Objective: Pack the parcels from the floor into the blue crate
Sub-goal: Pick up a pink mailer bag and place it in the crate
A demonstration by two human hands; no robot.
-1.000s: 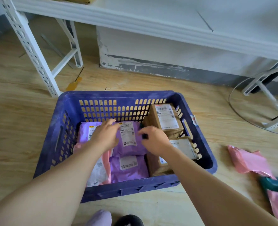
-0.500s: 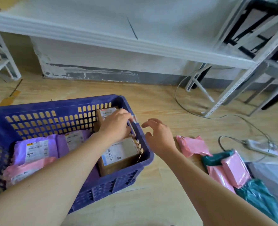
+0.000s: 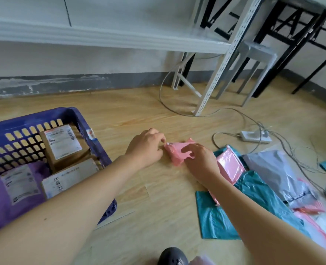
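Small pink parcel [image 3: 175, 153] lies on the wooden floor [image 3: 139, 115], just right of the blue crate [image 3: 76, 114] and apart from it. Left hand [image 3: 145, 149] is at the parcel's left end, fingers [image 3: 160, 138] curled and pinching its upper corner. Right hand [image 3: 199, 159] is on the parcel's right side, fingers [image 3: 187, 149] bent over the wrapping and gripping it. The parcel is in contact with the floor as far as can be seen. The crate holds two cardboard boxes [image 3: 62, 145] with white labels along its right wall and a purple parcel [image 3: 16, 190] with a label beside them. A second pink parcel [image 3: 231, 167] lies just behind the right hand, resting partly on a teal bag [image 3: 254, 199]. A grey bag [image 3: 275, 169] lies beside these, further right. A white power strip [image 3: 252, 136] with cables sits on the floor beyond the bags. A white shelf upright [image 3: 221, 64] and a grey stool [image 3: 257, 52] stand near the wall. A dark shoe [image 3: 172, 257] shows at the lower edge.
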